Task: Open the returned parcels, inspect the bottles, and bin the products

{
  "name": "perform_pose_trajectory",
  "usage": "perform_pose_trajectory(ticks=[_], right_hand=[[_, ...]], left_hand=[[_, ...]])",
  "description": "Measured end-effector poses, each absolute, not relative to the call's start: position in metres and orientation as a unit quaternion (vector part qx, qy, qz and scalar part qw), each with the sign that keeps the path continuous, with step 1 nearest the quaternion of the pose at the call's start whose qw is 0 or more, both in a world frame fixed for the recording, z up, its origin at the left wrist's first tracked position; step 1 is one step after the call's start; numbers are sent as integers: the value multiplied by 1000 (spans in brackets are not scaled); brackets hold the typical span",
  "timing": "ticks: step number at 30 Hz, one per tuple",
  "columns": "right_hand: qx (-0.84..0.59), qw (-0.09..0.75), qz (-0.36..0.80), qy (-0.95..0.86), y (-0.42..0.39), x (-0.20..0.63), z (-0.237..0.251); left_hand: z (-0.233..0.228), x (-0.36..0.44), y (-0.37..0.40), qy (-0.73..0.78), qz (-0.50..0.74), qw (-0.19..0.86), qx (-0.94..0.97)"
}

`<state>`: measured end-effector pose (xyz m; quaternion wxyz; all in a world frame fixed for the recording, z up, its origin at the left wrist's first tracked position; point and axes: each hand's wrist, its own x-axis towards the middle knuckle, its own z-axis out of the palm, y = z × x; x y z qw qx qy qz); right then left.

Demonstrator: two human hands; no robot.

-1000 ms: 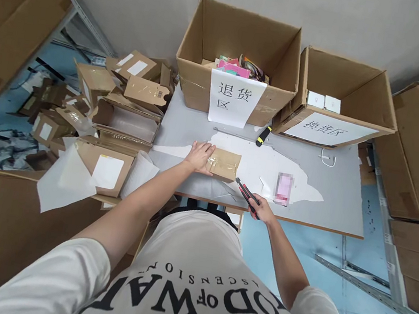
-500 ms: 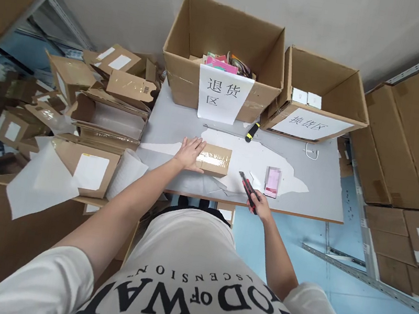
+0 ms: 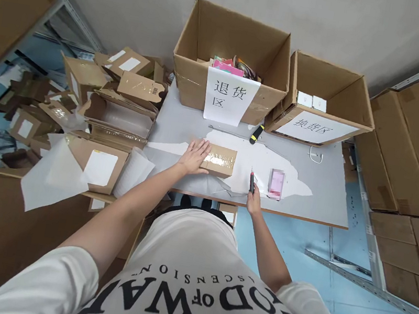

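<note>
A small cardboard box (image 3: 221,160) with shiny clear tape along its top lies on the table. My left hand (image 3: 194,157) rests over its left end, fingers stretched out and thumb along the near side. In my right hand (image 3: 254,201) is a utility knife (image 3: 252,183), black and red, its tip pointing away from me. The knife is to the right of the box, apart from it. Beside the knife lies a phone (image 3: 276,184) with a pinkish, blurred screen. Under these things is a white sheet (image 3: 290,175).
Two large open cartons, one left (image 3: 188,87) and one right (image 3: 341,126), bear paper signs at the back. A yellow-black cutter (image 3: 256,134) and a white cable loop (image 3: 316,155) lie before them. Opened boxes (image 3: 120,116) crowd the left; stacked cartons (image 3: 389,148) stand right.
My right hand has turned the utility knife, so its tip points more directly away from me. My left hand stays on the cardboard box. The whole view has shifted slightly.
</note>
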<state>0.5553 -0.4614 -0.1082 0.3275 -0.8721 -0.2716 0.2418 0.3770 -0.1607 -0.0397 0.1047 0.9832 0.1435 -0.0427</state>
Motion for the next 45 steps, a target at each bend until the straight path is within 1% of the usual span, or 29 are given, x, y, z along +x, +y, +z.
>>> perform_pose_trajectory(ticks=[2,10,17,22,27,30,32,35,37,38,41,43,45], right_hand=[[-891,308,213,-257,-448,555,-115],[-933,198,210,-215,-414,554,-139],[-935,205,197,-211,-412,549,-154],[-936,165,202,-236,-415,550,-151],[-932,156,224,-239,-418,550,-146],[-935,167,187,-251,-415,556,-134],[-930,199,133,-279,-404,565,-118],[-891,253,53,-373,-371,580,-82],[-844,258,40,-469,-344,585,-57],[-816,244,50,-522,-330,586,-46],[-746,165,98,-638,-297,582,-27],[-725,115,125,-667,-286,578,-28],[-722,86,139,-673,-282,576,-34]], left_hand=[[-40,370,-172,138,-36,103,984],[-46,345,-214,154,-37,114,981],[-46,346,-209,152,-41,137,978],[-47,346,-209,152,-46,136,978],[-47,344,-212,156,-49,132,978],[-46,344,-213,158,-49,131,977],[-46,344,-213,159,-47,131,978],[-47,345,-212,157,-45,131,978],[-47,345,-212,155,-44,128,979],[-48,344,-212,154,-43,126,979],[-48,344,-212,153,-39,119,980],[-48,344,-212,151,-39,117,981],[-48,344,-212,150,-41,119,981]])
